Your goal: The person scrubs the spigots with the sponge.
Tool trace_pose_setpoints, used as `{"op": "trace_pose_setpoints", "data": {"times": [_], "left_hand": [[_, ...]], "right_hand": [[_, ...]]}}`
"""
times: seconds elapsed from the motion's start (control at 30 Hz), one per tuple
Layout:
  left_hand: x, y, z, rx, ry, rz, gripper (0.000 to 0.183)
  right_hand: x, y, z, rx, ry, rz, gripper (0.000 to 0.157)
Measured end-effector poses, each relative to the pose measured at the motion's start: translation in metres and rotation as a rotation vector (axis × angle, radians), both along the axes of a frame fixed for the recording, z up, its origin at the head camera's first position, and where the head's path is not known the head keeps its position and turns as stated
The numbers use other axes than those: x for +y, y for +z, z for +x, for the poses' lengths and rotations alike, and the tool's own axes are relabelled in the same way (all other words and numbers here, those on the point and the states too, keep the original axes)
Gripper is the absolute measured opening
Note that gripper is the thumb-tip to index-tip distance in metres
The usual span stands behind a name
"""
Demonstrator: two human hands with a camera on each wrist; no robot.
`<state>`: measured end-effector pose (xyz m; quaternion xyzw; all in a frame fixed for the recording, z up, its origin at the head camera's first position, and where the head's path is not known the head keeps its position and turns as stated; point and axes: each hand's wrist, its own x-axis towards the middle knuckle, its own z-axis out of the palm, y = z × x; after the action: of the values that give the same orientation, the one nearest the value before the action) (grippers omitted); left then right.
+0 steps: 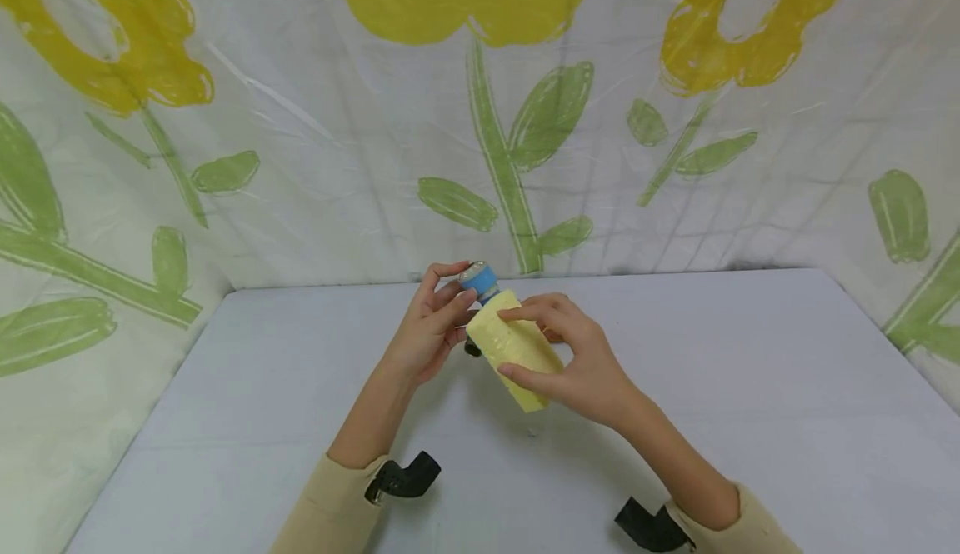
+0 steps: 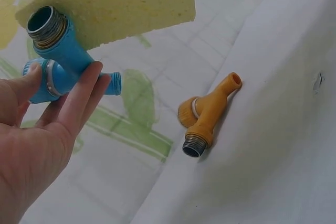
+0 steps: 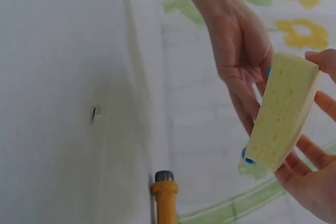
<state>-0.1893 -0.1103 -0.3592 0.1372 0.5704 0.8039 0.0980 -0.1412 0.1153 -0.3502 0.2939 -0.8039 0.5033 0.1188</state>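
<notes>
My left hand (image 1: 431, 325) holds a blue Y-shaped pipe fitting (image 2: 68, 59) between thumb and fingers, above the table. Its open threaded metal end and a ridged cap show in the left wrist view. In my right hand (image 1: 581, 362) is a yellow block of sponge (image 1: 517, 346), pinched between thumb and fingertips. The sponge is tilted and lies against or very close to the fitting; contact cannot be told for sure. From the head view the sponge hides much of the fitting. An orange pipe fitting (image 2: 210, 111) of like shape rests on the table, near both hands.
The white table (image 1: 262, 387) runs back to a white sheet (image 1: 315, 204) painted with yellow flowers and green leaves. A small dark mark (image 2: 318, 81) shows on the table cover. Black camera mounts (image 1: 408, 476) sit on both wrists over beige sleeves (image 1: 330, 504).
</notes>
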Motion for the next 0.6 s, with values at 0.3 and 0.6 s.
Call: {"op": "trace_pose_setpoints", "data": {"times": [0.3, 0.6], "left_hand": [[-0.002, 0.0012, -0.0011, 0.038, -0.006, -0.08, 0.034], [-0.0051, 0.0067, -0.0009, 0.084, -0.056, -0.154, 0.059]], "right_hand": [[0.0047, 0.0024, -0.0018, -0.025, -0.029, -0.003, 0.048], [0.0078, 0.0057, -0.0006, -0.022, -0.008, 0.035, 0.048]]}}
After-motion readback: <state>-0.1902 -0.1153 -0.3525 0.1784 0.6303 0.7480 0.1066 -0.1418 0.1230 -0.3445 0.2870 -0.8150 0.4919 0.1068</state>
